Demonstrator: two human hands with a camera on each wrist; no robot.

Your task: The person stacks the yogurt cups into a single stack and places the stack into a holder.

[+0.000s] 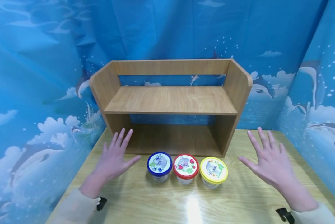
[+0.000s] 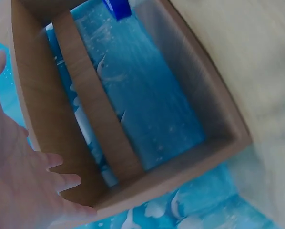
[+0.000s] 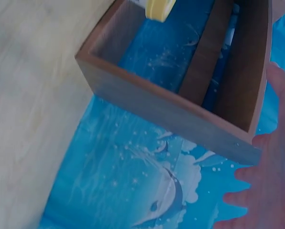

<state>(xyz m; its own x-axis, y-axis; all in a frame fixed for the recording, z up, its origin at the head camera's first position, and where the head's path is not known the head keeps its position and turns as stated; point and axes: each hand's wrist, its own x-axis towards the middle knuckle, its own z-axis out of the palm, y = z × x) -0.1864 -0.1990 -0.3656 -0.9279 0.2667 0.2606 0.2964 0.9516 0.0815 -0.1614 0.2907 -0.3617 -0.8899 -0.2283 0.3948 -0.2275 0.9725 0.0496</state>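
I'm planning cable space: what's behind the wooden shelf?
Behind the wooden shelf hangs a blue backdrop printed with dolphins, visible above it and through its back openings. Whatever lies behind its solid boards is hidden.

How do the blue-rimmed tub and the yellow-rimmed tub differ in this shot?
The blue-rimmed tub has blue berries printed on its lid; the yellow-rimmed tub shows an orange and green design. The blue-rimmed tub ends the row nearest the left hand; the yellow-rimmed tub ends it nearest the right hand. Both stand upright, lids on, on the table, touched by neither hand.
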